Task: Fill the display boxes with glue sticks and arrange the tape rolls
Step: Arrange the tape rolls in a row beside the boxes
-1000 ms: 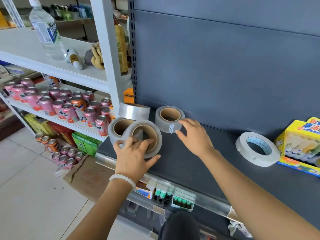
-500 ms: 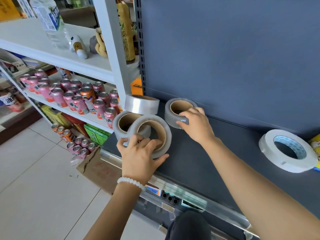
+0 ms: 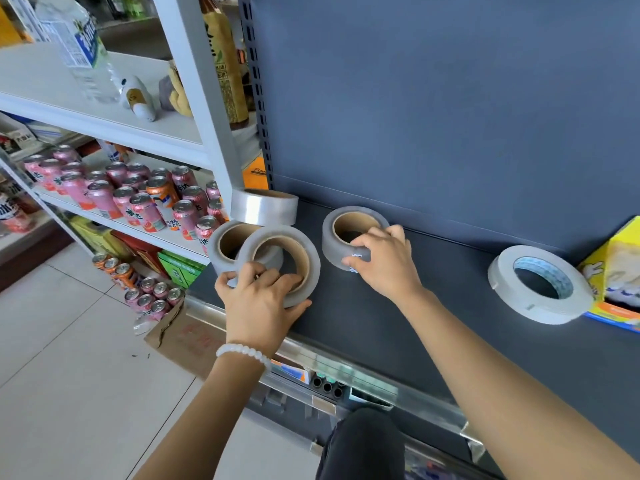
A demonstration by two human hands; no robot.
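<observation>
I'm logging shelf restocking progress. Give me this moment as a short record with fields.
left hand: grips tilted clear tape roll
right hand: on flat clear tape roll
other clear rolls: one flat behind the tilted roll, one at the back
white tape roll: flat, untouched
yellow display box: at right edge
shelf: dark grey

Dark grey shelf (image 3: 398, 327): four clear tape rolls (image 3: 356, 237) left, white tape roll (image 3: 540, 285), yellow box (image 3: 620, 271) right.
</observation>
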